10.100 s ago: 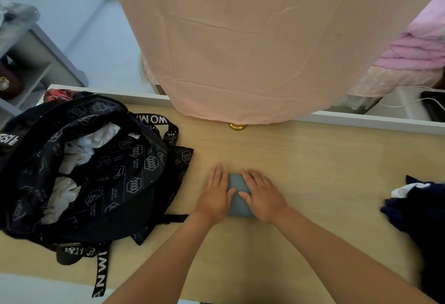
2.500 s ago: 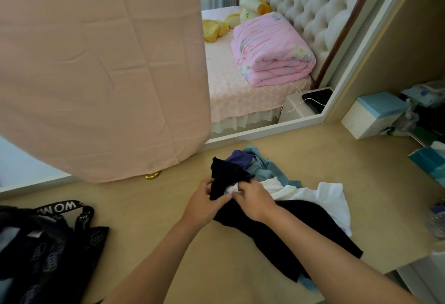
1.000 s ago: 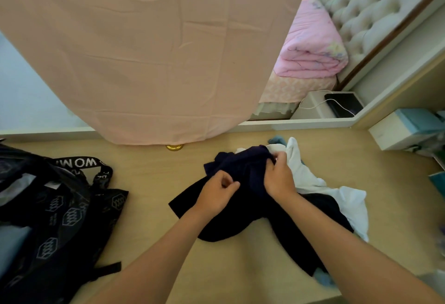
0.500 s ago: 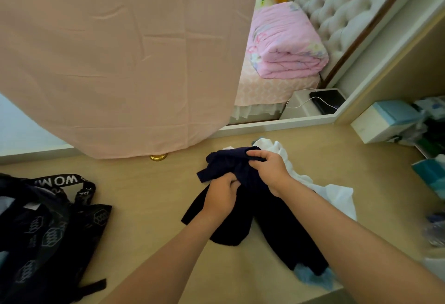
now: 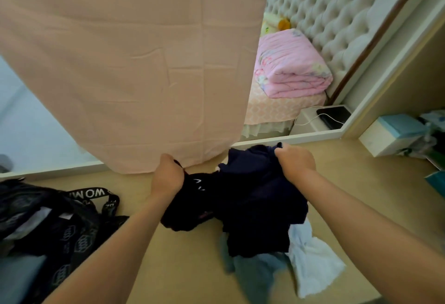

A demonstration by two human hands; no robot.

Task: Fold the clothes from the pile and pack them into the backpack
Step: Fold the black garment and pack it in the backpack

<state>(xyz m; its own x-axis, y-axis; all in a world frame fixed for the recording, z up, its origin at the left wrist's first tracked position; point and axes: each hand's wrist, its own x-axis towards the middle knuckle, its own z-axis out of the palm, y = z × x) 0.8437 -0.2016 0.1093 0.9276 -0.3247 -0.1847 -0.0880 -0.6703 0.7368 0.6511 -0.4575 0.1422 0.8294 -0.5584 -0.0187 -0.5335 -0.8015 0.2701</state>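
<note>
— Reading anything on the backpack (image 5: 60, 226) left of our left hand (image 5: 167, 176)?
— "WOM" on its strap (image 5: 96, 193). Our right hand (image 5: 295, 161) and left both clench the navy garment (image 5: 252, 195) stretched between them, now spread wider.

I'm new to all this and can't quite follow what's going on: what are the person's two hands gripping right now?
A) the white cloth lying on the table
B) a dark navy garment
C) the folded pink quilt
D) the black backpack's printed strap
B: the left hand and the right hand each grip an edge of the dark navy fabric garment, which stretches between them.
</note>
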